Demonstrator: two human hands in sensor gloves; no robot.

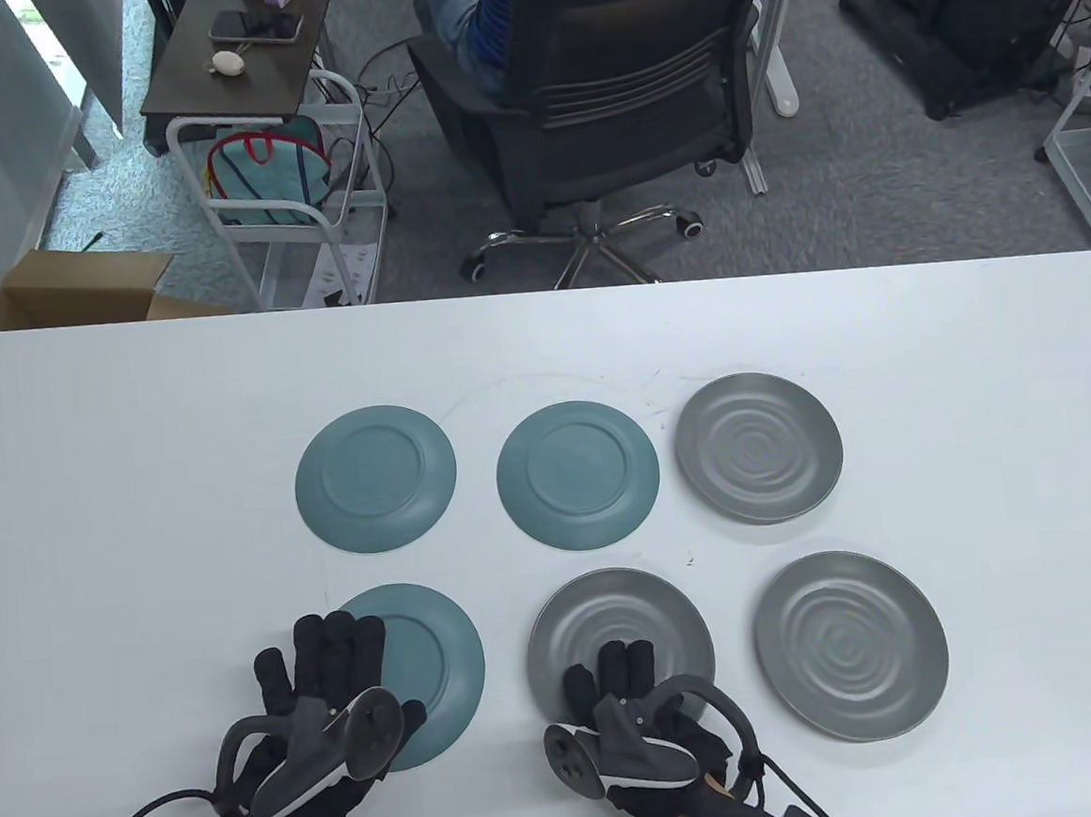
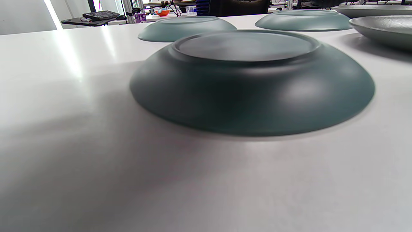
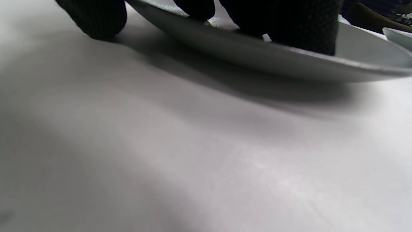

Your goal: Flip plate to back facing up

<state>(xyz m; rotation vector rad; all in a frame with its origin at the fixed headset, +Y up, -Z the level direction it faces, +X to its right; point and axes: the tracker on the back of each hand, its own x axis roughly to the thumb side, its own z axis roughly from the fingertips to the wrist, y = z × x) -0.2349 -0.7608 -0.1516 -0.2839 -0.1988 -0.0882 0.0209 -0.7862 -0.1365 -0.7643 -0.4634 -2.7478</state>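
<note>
Six plates lie on the white table [image 1: 134,460]. Three teal plates show their backs; three grey plates lie face up. My right hand [image 1: 604,673] is at the near rim of the front middle grey plate [image 1: 618,610]. In the right wrist view its fingers [image 3: 283,22] lie over the rim of this plate [image 3: 257,54] and the thumb [image 3: 93,19] touches the table at the rim's edge. My left hand [image 1: 339,660] is spread, fingers over the left edge of the front left teal plate [image 1: 433,662]. That plate [image 2: 251,80] lies flat, back up, with no fingers in the left wrist view.
Two teal plates [image 1: 376,478] [image 1: 577,474] and a grey plate [image 1: 758,446] form the back row. Another grey plate [image 1: 851,645] lies at the front right. An office chair [image 1: 606,92] and a cart [image 1: 283,193] stand beyond the table's far edge.
</note>
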